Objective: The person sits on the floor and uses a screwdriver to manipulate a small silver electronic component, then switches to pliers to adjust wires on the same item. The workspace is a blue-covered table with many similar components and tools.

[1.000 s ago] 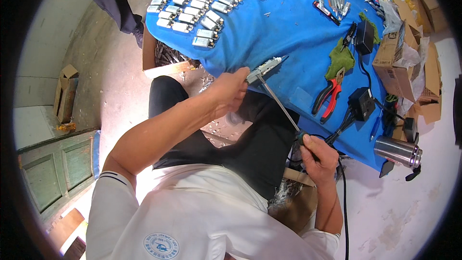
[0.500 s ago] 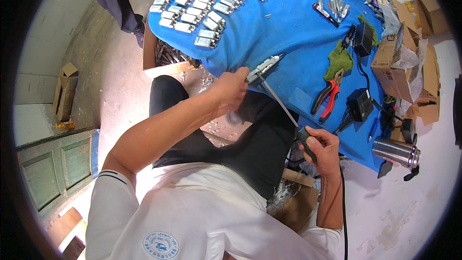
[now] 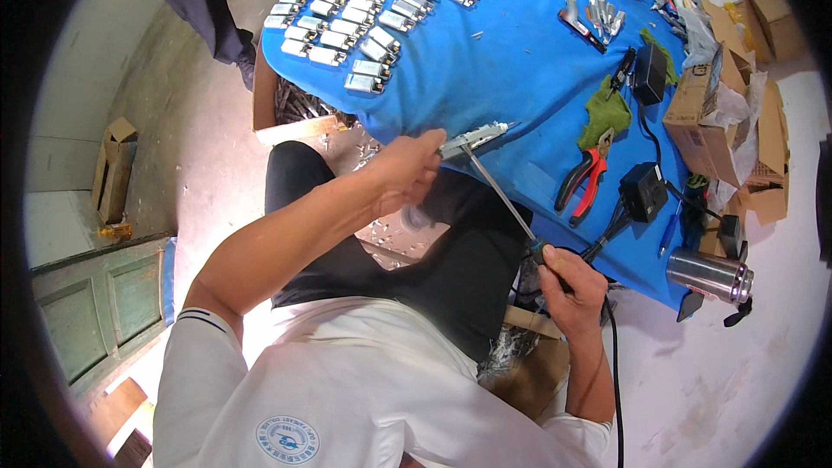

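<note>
My left hand (image 3: 407,165) is closed around the rear of a slim silvery-white device (image 3: 475,139) with a thin pointed tip, held over the table's near edge. The tip points right and slightly away from me. In my right hand (image 3: 572,288) is a screwdriver (image 3: 498,187) with a long metal shaft and a dark handle, mostly covered by my fingers. Its shaft slants up to the left, and its end meets the side of the device around the middle. Exactly what it touches there is too small to tell.
Rows of small silvery rectangular parts (image 3: 360,13) lie on the blue-covered table (image 3: 485,61). Red-handled pliers (image 3: 586,182), a green cloth (image 3: 607,113), black power adapters (image 3: 643,192) with cables and a steel flask (image 3: 711,276) stand rightward. A person's legs (image 3: 195,0) are at far left.
The device in my left hand has tilted flatter, its tip swinging down. The screwdriver's end has shifted slightly nearer me, and my right hand has turned and moved a little lower.
</note>
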The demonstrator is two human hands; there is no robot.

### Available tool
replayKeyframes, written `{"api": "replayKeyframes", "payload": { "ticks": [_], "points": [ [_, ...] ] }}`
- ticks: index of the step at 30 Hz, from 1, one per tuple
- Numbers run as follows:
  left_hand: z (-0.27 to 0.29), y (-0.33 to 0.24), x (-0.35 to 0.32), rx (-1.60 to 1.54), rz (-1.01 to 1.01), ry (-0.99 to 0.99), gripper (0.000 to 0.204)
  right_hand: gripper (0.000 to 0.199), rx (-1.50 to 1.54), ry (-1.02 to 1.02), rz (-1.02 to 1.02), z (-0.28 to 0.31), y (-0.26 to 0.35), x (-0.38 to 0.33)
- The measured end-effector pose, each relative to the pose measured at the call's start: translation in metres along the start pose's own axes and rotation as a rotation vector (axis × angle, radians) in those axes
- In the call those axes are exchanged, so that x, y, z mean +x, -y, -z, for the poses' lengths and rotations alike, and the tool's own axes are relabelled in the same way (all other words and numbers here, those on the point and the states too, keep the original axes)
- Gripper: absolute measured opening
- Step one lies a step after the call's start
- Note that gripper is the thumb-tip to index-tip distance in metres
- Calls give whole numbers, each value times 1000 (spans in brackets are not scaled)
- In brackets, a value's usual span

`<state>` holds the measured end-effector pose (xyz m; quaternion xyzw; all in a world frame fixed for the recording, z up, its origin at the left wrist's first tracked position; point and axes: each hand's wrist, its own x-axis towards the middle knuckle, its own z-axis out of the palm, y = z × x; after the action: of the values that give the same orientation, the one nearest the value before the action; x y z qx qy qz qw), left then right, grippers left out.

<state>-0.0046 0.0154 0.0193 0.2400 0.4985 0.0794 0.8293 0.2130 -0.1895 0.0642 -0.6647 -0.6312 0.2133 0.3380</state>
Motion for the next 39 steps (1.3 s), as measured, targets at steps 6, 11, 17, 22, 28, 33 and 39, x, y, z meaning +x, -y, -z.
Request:
{"api": "replayKeyframes", "payload": {
  "ticks": [6, 11, 17, 22, 28, 33, 39],
  "points": [
    [-1, -1, -4, 0, -4, 8, 49, 26, 131, -28, -67, -1, -5, -6],
    [1, -1, -3, 0, 8, 48, 49, 27, 62, -42, 11, -3, -7, -4],
    [-1, -1, -1, 5, 0, 11, 50, 30, 82, -18, -9, -6, -10, -5],
    [2, -2, 0, 21, 7, 34, 50, 25, 92, -12, 18, -6, -15, -2],
    [-2, -1, -2, -10, 13, -16, 50, 24, 209, 45, -94, -1, -22, 3],
    [-3, -2, -2, -25, 14, -7, 51, 27, 496, 149, -420, 7, -31, 0],
    [-2, -1, -1, -6, -1, -17, 49, 28, 1004, 189, -700, 2, -43, 6]
  ]
}}
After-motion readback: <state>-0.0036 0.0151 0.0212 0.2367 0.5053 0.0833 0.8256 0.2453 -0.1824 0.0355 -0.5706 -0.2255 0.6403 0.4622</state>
